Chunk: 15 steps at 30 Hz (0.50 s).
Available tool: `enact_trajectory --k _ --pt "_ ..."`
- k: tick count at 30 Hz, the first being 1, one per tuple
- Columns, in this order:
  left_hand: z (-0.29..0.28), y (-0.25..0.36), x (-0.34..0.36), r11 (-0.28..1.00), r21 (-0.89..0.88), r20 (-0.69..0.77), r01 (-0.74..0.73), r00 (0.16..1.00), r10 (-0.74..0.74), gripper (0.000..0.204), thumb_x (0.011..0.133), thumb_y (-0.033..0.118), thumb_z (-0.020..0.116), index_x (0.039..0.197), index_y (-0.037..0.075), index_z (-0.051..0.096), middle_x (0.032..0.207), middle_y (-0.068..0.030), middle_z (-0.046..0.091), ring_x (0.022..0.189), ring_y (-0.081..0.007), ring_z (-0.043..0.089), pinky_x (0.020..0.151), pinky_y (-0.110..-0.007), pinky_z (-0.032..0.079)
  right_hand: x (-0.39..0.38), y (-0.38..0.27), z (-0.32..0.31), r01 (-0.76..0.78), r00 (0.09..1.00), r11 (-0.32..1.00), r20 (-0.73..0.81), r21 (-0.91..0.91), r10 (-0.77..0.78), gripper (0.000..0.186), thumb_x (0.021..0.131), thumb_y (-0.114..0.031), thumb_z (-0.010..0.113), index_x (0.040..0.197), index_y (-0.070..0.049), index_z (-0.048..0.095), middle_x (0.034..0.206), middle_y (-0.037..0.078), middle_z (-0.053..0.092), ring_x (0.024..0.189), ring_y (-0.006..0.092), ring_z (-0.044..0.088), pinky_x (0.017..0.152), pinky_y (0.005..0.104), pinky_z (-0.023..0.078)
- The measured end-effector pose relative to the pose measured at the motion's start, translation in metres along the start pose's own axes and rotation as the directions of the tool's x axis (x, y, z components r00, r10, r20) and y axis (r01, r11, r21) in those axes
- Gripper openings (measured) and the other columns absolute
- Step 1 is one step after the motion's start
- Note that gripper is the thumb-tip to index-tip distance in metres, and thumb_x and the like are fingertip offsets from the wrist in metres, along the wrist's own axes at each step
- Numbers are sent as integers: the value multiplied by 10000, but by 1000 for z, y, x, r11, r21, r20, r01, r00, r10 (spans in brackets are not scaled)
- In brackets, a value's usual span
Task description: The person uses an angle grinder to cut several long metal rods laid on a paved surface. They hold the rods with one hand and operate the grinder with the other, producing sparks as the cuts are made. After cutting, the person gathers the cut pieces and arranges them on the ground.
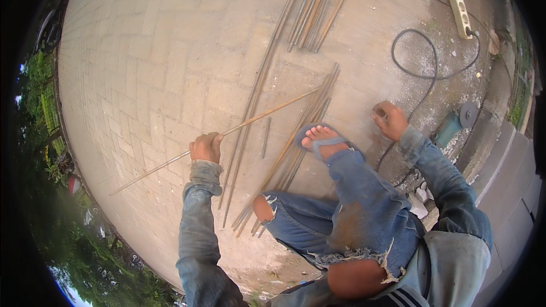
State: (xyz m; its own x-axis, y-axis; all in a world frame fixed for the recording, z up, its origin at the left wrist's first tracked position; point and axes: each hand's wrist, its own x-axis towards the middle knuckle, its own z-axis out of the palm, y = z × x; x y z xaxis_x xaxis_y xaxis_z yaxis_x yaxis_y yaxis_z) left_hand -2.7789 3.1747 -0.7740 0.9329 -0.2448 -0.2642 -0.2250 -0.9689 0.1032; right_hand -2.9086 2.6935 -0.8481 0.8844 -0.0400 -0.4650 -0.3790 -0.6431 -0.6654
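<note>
From the head view I see my left hand closed around a long thin metal rod, lifted over the paved floor, right hand curled, its hold unclear, above a black cable, sandalled foot pinning a bundle of rods mid-floor.

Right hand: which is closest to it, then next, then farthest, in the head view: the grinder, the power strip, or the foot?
From the right hand:
1. Foot, to its left, on the rods.
2. Grinder, to its right; nearly as close.
3. Power strip, far up at the top.
</note>
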Motion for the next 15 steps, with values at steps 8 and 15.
enact_trajectory --k 8,15 --pt "134 61 -125 900 -297 253 320 935 -249 183 772 248 662 830 77 687 768 -156 633 730 -338 608 656 -403 481 -2 37 -40 20 998 979 -55 -204 -32 216 765 -127 609 951 -19 592 901 146 597 832 294 591 728 378 470" --pt "112 43 -94 837 -334 77 434 897 -435 237 749 303 682 799 72 656 815 -122 628 789 -297 602 721 -418 472 32 -20 -12 103 994 995 -33 -9 -103 201 760 -110 616 943 -30 597 899 135 597 801 274 599 707 354 476"
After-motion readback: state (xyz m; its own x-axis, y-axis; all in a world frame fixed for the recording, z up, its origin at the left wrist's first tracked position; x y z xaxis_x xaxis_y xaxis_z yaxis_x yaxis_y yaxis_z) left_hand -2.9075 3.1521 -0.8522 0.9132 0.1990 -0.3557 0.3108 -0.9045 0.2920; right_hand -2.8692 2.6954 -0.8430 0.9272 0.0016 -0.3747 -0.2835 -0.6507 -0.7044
